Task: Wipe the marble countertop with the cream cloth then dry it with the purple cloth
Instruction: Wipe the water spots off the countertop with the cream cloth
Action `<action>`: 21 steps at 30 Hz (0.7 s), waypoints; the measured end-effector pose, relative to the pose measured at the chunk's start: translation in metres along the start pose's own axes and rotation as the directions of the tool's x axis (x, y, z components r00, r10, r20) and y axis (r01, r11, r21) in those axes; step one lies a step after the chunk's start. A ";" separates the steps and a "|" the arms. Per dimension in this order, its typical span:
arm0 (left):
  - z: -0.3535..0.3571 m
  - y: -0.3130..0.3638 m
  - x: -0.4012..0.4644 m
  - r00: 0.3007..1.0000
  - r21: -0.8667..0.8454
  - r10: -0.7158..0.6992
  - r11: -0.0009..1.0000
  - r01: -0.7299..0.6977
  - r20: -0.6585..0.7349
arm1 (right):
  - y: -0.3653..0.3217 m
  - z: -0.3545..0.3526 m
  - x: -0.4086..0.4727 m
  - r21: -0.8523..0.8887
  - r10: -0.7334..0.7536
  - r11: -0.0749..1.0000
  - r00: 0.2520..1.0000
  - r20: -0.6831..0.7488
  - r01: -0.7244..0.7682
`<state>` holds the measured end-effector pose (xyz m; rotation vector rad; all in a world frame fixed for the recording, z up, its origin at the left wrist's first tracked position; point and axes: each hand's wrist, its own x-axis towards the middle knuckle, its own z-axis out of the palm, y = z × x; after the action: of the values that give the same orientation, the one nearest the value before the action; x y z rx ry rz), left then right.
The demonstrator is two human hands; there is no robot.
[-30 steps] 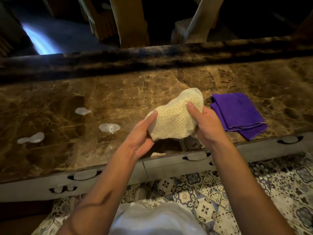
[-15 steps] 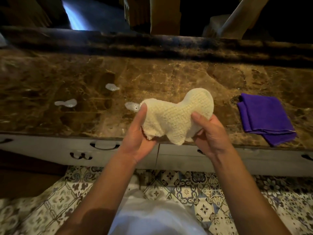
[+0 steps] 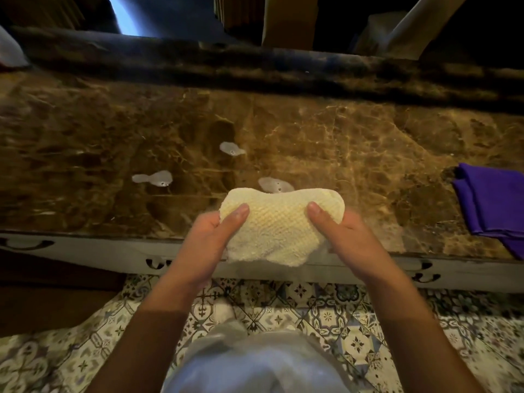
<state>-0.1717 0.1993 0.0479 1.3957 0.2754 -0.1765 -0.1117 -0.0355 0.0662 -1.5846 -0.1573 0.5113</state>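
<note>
I hold the cream cloth [image 3: 279, 222], a bunched waffle-weave rag, in both hands above the front edge of the brown marble countertop [image 3: 354, 143]. My left hand [image 3: 208, 239] grips its left end with the thumb on top. My right hand [image 3: 348, 236] grips its right end the same way. Three small pale wet patches lie on the marble: one [image 3: 231, 148] further back, one [image 3: 154, 178] to the left, one [image 3: 273, 184] just behind the cloth. The folded purple cloth [image 3: 494, 205] lies on the counter at the far right, partly cut off by the frame.
A dark raised ledge [image 3: 255, 66] runs along the back of the counter, with chair legs [image 3: 289, 21] beyond it. Grey drawer fronts with handles [image 3: 85, 251] sit under the counter edge. Patterned floor tiles [image 3: 326, 313] lie below me.
The view has shifted left along the counter, so the purple cloth now sits at the right edge. The cream cloth has been flattened and lowered, closer to the nearest wet patch.
</note>
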 end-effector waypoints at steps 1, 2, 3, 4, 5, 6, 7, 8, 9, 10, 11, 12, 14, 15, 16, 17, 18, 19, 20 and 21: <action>-0.010 -0.001 0.004 1.000 0.002 -0.009 1.000 0.009 -0.005 | 0.002 0.007 0.004 0.037 0.018 0.999 1.000 0.002 -0.018; -0.019 -0.002 0.008 1.000 -0.008 -0.018 1.000 0.018 -0.012 | 0.004 0.014 0.007 0.076 0.037 0.996 0.999 0.006 -0.038; -0.027 -0.003 0.012 0.999 -0.026 -0.026 0.999 0.026 -0.022 | 0.007 0.021 0.011 0.109 0.053 0.993 0.999 -0.003 -0.053; -0.034 -0.003 0.017 0.999 -0.041 -0.035 0.999 0.034 -0.028 | 0.009 0.028 0.015 0.129 0.065 0.990 0.997 -0.031 -0.060; -0.042 -0.003 0.022 0.999 -0.058 -0.045 0.997 0.044 -0.027 | 0.012 0.035 0.020 0.144 0.071 0.988 0.996 -0.062 -0.062; -0.047 -0.002 0.026 0.998 -0.071 -0.052 0.996 0.050 -0.026 | 0.015 0.042 0.024 0.153 0.074 0.986 0.994 -0.082 -0.061; -0.053 -0.002 0.030 0.998 -0.083 -0.053 0.995 0.051 -0.031 | 0.017 0.047 0.029 0.165 0.075 0.985 0.993 -0.090 -0.059; -0.057 -0.002 0.034 0.997 -0.100 -0.057 0.994 0.052 -0.048 | 0.018 0.051 0.033 0.180 0.077 0.982 0.992 -0.097 -0.058; -0.061 -0.002 0.039 0.994 -0.125 -0.072 0.990 0.062 -0.076 | 0.019 0.055 0.037 0.192 0.082 0.980 0.990 -0.111 -0.059; -0.066 -0.003 0.043 0.990 -0.145 -0.092 0.986 0.077 -0.103 | 0.018 0.058 0.042 0.197 0.092 0.978 0.987 -0.131 -0.065; -0.070 -0.003 0.048 0.987 -0.149 -0.106 0.985 0.088 -0.119 | 0.016 0.061 0.047 0.201 0.103 0.977 0.984 -0.144 -0.073; -0.074 -0.004 0.052 0.986 -0.135 -0.111 0.986 0.094 -0.128 | 0.013 0.064 0.052 0.205 0.112 0.975 0.983 -0.144 -0.081; -0.079 -0.003 0.058 0.988 -0.068 -0.099 0.993 0.092 -0.121 | 0.007 0.064 0.061 0.202 0.120 0.975 0.983 -0.140 -0.090; -0.081 0.000 0.063 0.990 -0.012 -0.082 0.997 0.082 -0.115 | 0.002 0.061 0.066 0.191 0.116 0.978 0.983 -0.139 -0.089; -0.083 0.004 0.069 0.992 0.057 -0.056 0.996 0.062 -0.113 | -0.006 0.059 0.071 0.175 0.106 0.981 0.983 -0.151 -0.079; -0.087 0.009 0.076 0.993 0.122 -0.018 0.992 0.032 -0.113 | -0.015 0.054 0.074 0.147 0.084 0.987 0.982 -0.170 -0.059; -0.093 0.015 0.086 0.992 0.170 0.031 0.985 -0.010 -0.121 | -0.024 0.048 0.079 0.114 0.045 0.993 0.981 -0.190 -0.024; -0.101 0.022 0.099 0.986 0.222 0.082 0.974 -0.049 -0.142 | -0.034 0.039 0.082 0.061 -0.013 0.998 0.977 -0.214 0.027; -0.111 0.027 0.114 0.976 0.306 0.129 0.949 -0.070 -0.177 | -0.043 0.030 0.084 0.001 -0.076 0.997 0.967 -0.242 0.079; -0.122 0.034 0.130 0.962 0.413 0.175 0.908 -0.076 -0.208 | -0.050 0.021 0.087 -0.098 -0.150 0.987 0.953 -0.262 0.128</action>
<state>-0.0484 0.3301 0.0230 1.8444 0.3617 0.0515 -0.0331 0.0228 0.0949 -1.6903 -0.0823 0.1782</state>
